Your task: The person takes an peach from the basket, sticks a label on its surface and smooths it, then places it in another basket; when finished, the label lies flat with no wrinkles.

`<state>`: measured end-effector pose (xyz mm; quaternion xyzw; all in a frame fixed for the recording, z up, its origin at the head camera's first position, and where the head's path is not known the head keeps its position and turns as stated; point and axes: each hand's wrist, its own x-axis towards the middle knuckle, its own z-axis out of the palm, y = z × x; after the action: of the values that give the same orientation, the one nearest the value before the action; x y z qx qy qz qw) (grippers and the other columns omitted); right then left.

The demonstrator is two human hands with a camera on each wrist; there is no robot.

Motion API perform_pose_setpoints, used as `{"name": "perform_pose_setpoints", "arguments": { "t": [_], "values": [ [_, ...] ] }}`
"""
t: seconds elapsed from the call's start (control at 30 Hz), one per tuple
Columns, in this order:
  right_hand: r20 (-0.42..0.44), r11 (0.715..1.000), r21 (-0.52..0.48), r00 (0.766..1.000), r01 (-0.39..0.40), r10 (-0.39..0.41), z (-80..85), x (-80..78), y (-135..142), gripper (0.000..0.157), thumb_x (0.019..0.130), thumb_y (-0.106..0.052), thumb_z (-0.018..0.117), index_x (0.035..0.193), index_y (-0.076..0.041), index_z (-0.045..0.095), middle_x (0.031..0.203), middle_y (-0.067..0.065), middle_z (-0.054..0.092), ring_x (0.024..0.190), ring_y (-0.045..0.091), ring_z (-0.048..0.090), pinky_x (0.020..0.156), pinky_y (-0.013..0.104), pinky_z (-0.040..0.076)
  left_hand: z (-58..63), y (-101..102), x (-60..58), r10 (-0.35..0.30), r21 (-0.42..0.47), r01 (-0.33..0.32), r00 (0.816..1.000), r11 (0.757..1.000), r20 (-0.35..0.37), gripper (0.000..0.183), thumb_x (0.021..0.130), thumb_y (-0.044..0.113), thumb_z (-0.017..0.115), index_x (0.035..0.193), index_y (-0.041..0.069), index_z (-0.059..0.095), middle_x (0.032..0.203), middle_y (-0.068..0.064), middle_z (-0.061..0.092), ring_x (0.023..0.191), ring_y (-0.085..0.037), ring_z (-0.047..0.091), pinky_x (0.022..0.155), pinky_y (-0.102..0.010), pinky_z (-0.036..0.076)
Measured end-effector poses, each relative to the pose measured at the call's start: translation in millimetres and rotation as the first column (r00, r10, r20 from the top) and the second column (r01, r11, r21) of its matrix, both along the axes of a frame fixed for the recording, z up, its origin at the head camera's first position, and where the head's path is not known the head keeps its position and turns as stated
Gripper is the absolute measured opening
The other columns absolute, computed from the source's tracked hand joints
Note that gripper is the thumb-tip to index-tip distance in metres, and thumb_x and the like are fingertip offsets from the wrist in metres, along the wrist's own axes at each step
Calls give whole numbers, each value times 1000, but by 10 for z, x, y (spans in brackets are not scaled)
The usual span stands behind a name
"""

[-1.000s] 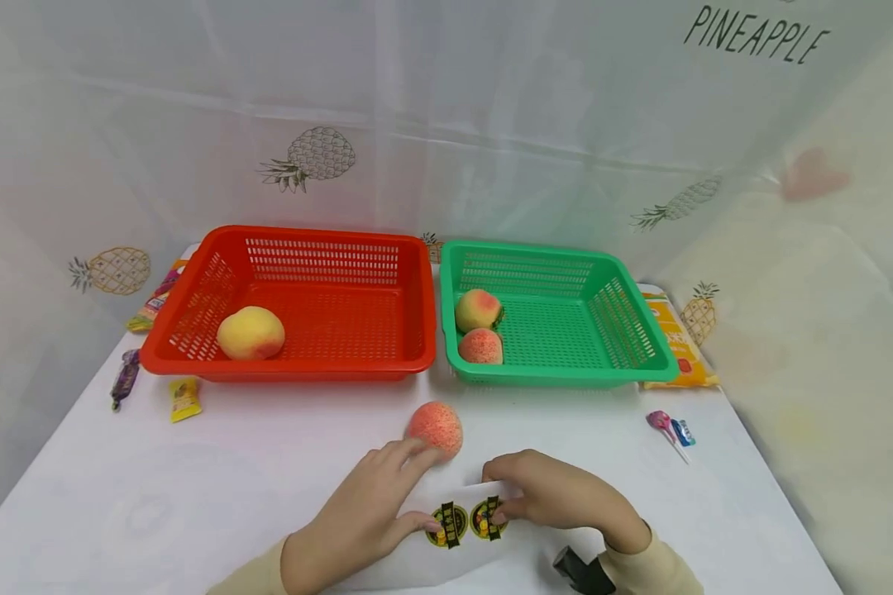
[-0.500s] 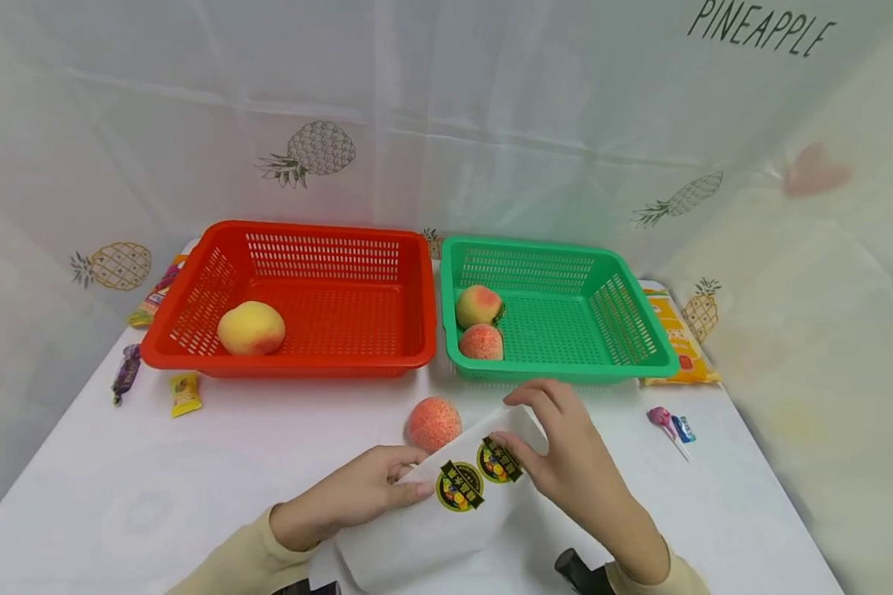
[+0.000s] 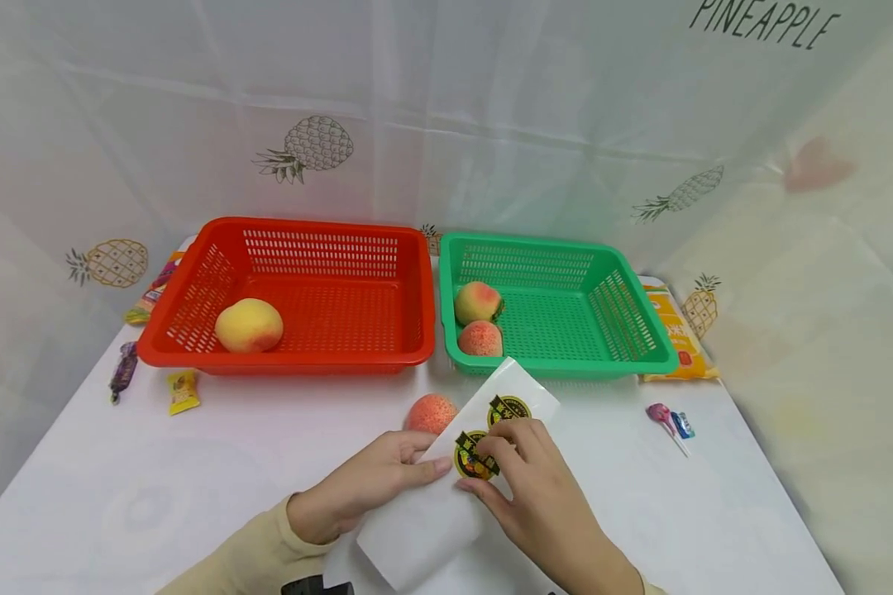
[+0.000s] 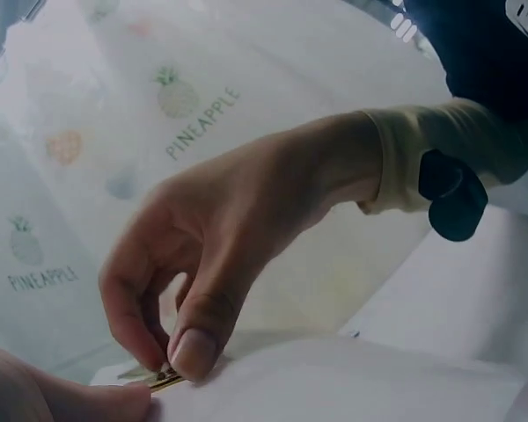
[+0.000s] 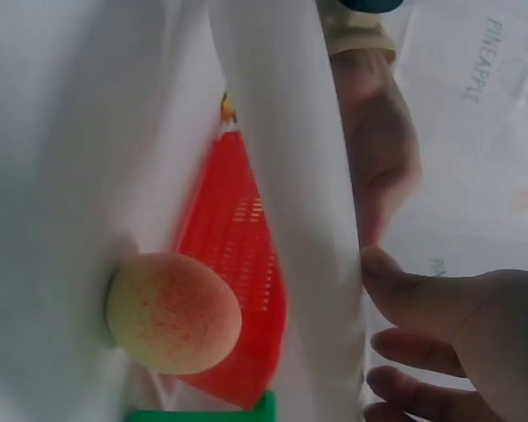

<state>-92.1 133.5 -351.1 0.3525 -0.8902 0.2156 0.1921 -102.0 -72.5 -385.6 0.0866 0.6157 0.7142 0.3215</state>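
A flat white paper bag (image 3: 426, 529) with two round black-and-yellow labels (image 3: 478, 455) lies tilted between both hands in the head view. My left hand (image 3: 365, 487) pinches its left edge, thumb on the labelled face. Over the labels, my right hand (image 3: 539, 496) bends its thumb and fingers; the left wrist view shows this right hand (image 4: 246, 193) pinching at the bag's edge beside a label. Just behind the bag a speckled pink peach (image 3: 429, 412) rests on the table, partly covered. The right wrist view shows the peach (image 5: 172, 314) past the bag (image 5: 286, 176).
At the back stand a red basket (image 3: 286, 369) holding a yellow peach (image 3: 249, 325) and a green basket (image 3: 565, 368) holding two peaches (image 3: 479, 302). Small wrapped sweets (image 3: 183, 392) lie left, a lollipop (image 3: 661, 413) right. An orange snack bag (image 3: 680, 347) lies beside the green basket.
The bag has risen from the table and turned, its upper corner now reaching the green basket's front. My right hand has shifted from the upper corner down over the labels. Both baskets' contents stay put.
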Motion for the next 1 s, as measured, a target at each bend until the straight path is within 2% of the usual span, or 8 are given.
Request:
{"name": "perform_pose_setpoints", "arguments": {
  "t": [0.17,0.53,0.67,0.77,0.83,1.0],
  "values": [
    [-2,1000,-4,1000,-25,25,-46,6,-18,31,69,-30,74,91,-17,57,99,-8,51,94,7,44,84,16,34,7,17,-1,0,-16,-1,1000,1000,-17,32,84,31,58,108,10,59,88,-9,67,73,-19,65,62,-35,52],
    [58,1000,9,998,-8,8,-48,10,-4,20,72,-22,72,86,-23,58,89,-17,53,88,-3,46,78,10,37,-11,7,-12,-4,-86,-3,997,996,-81,31,83,33,59,107,14,61,87,-7,68,74,-18,65,62,-32,52],
    [71,999,-30,997,11,-9,-49,10,32,18,74,-19,71,86,-25,58,85,-19,53,83,-4,48,73,11,39,-36,-12,-16,-18,-154,-4,990,988,-139,25,83,33,60,97,13,61,76,-3,65,68,-13,61,60,-28,48],
    [124,997,-67,991,48,-39,-39,7,69,19,75,-19,70,86,-27,58,82,-21,52,79,-5,50,68,13,42,-63,-40,-11,-33,-184,4,987,983,-156,23,83,33,59,95,14,60,76,-1,63,68,-13,59,61,-28,46],
    [178,993,-93,983,68,-50,-26,0,98,19,75,-19,70,86,-29,58,80,-23,52,75,-6,50,64,15,43,-88,-66,-4,-42,-177,17,989,984,-142,23,83,33,59,99,15,60,82,-2,65,72,-15,60,63,-29,48],
    [276,984,-141,959,110,-67,15,-32,174,14,78,-22,67,84,-31,58,73,-24,52,67,-7,49,60,17,44,-183,-144,25,-109,-142,94,989,985,-101,26,84,30,58,106,15,60,94,-3,66,78,-17,63,66,-30,51]
  ]
}}
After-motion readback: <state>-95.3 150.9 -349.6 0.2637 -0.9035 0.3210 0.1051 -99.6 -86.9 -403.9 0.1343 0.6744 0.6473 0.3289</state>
